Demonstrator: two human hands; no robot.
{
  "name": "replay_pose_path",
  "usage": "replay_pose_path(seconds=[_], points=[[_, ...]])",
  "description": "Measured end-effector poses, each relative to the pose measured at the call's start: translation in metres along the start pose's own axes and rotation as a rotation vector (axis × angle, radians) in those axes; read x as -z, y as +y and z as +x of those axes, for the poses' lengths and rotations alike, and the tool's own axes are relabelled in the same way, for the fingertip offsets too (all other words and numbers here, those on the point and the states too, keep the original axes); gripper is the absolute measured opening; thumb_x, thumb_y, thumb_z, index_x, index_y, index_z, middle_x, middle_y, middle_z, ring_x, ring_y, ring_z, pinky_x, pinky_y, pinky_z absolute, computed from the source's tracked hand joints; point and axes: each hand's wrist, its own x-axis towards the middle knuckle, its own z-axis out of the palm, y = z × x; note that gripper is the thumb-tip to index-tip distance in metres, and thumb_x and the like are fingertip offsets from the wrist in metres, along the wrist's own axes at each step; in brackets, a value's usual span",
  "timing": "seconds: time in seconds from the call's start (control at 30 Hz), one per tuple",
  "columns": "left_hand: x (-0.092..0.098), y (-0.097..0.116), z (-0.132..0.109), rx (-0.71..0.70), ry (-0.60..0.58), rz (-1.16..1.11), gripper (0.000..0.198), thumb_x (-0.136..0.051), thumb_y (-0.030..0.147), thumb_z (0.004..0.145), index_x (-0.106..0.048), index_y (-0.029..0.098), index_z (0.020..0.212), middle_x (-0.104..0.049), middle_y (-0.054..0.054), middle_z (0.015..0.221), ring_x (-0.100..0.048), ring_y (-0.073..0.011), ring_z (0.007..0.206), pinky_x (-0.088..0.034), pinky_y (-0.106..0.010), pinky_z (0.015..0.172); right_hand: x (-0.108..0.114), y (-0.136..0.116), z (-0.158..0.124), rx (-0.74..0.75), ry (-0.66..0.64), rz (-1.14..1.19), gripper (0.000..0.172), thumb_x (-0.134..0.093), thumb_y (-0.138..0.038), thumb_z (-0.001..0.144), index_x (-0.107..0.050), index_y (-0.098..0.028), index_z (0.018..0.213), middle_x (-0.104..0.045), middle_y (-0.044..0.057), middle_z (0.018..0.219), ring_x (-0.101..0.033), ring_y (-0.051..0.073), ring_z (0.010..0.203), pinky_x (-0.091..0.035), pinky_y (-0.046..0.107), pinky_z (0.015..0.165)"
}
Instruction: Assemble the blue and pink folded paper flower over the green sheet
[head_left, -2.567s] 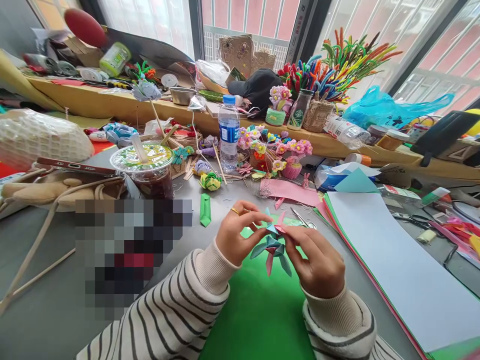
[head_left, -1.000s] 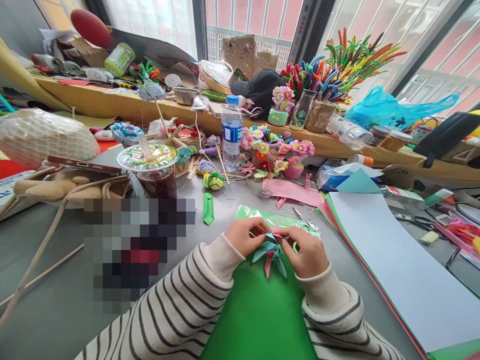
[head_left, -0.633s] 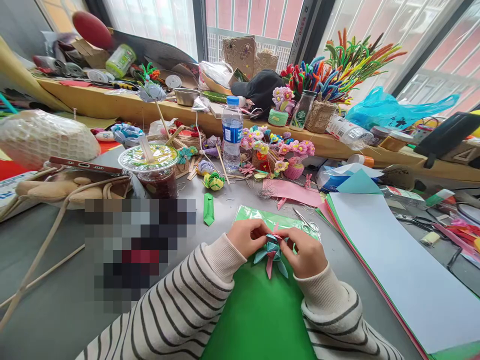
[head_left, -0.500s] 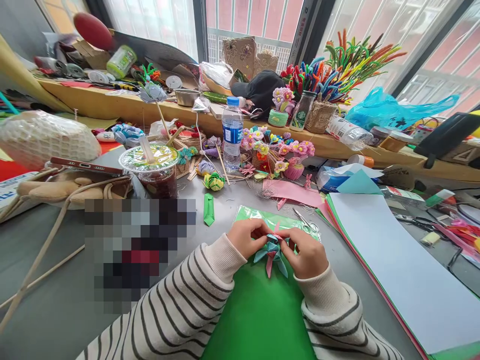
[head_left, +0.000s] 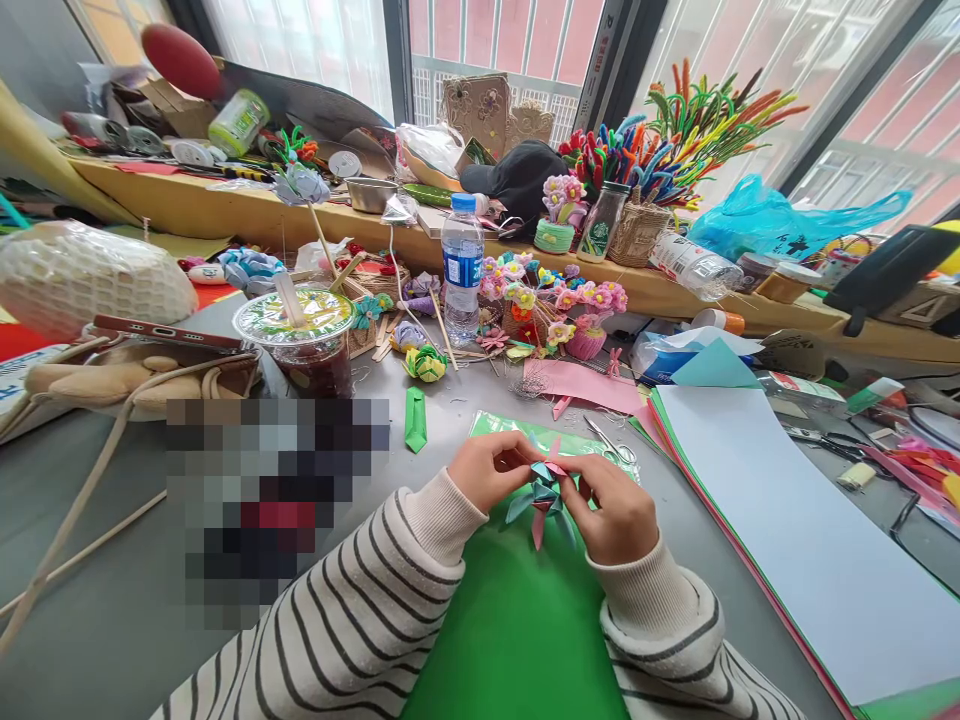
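Observation:
Between my two hands is an origami flower (head_left: 541, 500) folded from teal and pink paper, its pointed petals spreading outward. My left hand (head_left: 491, 472) pinches its upper left side, near a teal fold. On the other side, my right hand (head_left: 611, 505) has thumb and finger closed on a pink fold at the top. Parts of the flower are hidden behind the fingers. Beneath it lies a sheet of green paper (head_left: 525, 630), reaching toward me. Small scissors (head_left: 611, 440) rest just beyond my right hand.
A folded green paper strip (head_left: 415, 420) lies to the left, with a lidded drink cup (head_left: 300, 345) behind it. A water bottle (head_left: 462, 270) stands among craft flowers. Stacked paper sheets (head_left: 772, 530) cover the right side; pipe cleaners (head_left: 720, 130) fill the back shelf.
My fingers have shifted slightly on the flower, and its top pink petal shows a little more. The whole view has drifted a few pixels; the other things stay in place.

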Motion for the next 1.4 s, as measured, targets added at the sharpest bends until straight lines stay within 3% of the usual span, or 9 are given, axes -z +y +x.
replay_pose_path(seconds=[0.2, 0.43, 0.63, 0.9, 1.2, 1.3, 1.4], points=[[-0.001, 0.003, -0.001, -0.051, 0.036, 0.051, 0.011, -0.056, 0.016, 0.062, -0.061, 0.010, 0.069, -0.061, -0.003, 0.067, -0.058, -0.0115, 0.062, -0.049, -0.024, 0.062, 0.000, -0.002, 0.000, 0.002, 0.037, 0.013, 0.015, -0.049, -0.009, 0.078, -0.062, -0.014, 0.083, -0.064, 0.003, 0.069, -0.050, 0.009, 0.051, -0.043, 0.021, 0.051], [-0.001, 0.005, -0.003, -0.214, 0.059, 0.144, 0.010, -0.055, 0.015, 0.063, -0.061, 0.011, 0.069, -0.058, -0.003, 0.068, -0.057, -0.0115, 0.064, -0.050, -0.023, 0.062, 0.002, -0.003, 0.001, 0.034, 0.046, -0.018, 0.013, -0.051, -0.009, 0.077, -0.061, -0.015, 0.082, -0.062, 0.001, 0.066, -0.050, 0.009, 0.050, -0.042, 0.021, 0.051], [0.002, 0.009, -0.004, -0.226, 0.024, 0.172, 0.015, -0.052, 0.014, 0.065, -0.063, 0.010, 0.075, -0.061, -0.005, 0.067, -0.059, -0.0118, 0.061, -0.051, -0.022, 0.059, 0.002, -0.007, 0.001, -0.013, 0.096, 0.025, 0.014, -0.050, -0.009, 0.077, -0.061, -0.016, 0.081, -0.061, 0.001, 0.066, -0.048, 0.009, 0.050, -0.042, 0.021, 0.051], [0.001, 0.011, -0.007, -0.280, 0.088, 0.086, 0.013, -0.054, 0.015, 0.066, -0.064, 0.009, 0.073, -0.060, -0.005, 0.068, -0.061, -0.0125, 0.062, -0.052, -0.022, 0.061, 0.006, -0.008, 0.002, 0.003, 0.153, 0.090, 0.014, -0.051, -0.007, 0.075, -0.059, -0.017, 0.082, -0.061, 0.002, 0.069, -0.051, 0.009, 0.055, -0.041, 0.020, 0.051], [0.002, 0.011, -0.007, -0.279, 0.074, 0.032, 0.009, -0.056, 0.011, 0.063, -0.063, 0.011, 0.069, -0.059, -0.003, 0.066, -0.059, -0.0112, 0.061, -0.052, -0.022, 0.062, 0.008, -0.008, 0.004, -0.005, 0.107, 0.127, 0.015, -0.052, -0.008, 0.075, -0.060, -0.018, 0.083, -0.061, 0.002, 0.069, -0.049, 0.010, 0.054, -0.041, 0.021, 0.049], [0.004, 0.008, -0.005, -0.235, 0.095, -0.084, 0.008, -0.062, 0.016, 0.062, -0.062, 0.011, 0.069, -0.061, -0.004, 0.067, -0.060, -0.0125, 0.065, -0.051, -0.023, 0.063, 0.014, -0.004, 0.008, -0.069, 0.060, 0.183, 0.016, -0.056, -0.016, 0.074, -0.059, -0.019, 0.090, -0.061, 0.003, 0.078, -0.048, 0.011, 0.058, -0.040, 0.022, 0.045], [0.006, 0.006, -0.004, -0.176, 0.101, -0.233, 0.017, -0.068, 0.023, 0.060, -0.062, 0.011, 0.069, -0.063, -0.005, 0.068, -0.061, -0.0136, 0.067, -0.050, -0.023, 0.064, 0.019, -0.001, 0.011, -0.249, 0.083, 0.268, 0.027, -0.061, -0.028, 0.072, -0.056, -0.021, 0.097, -0.059, 0.004, 0.087, -0.045, 0.010, 0.056, -0.039, 0.021, 0.041]])
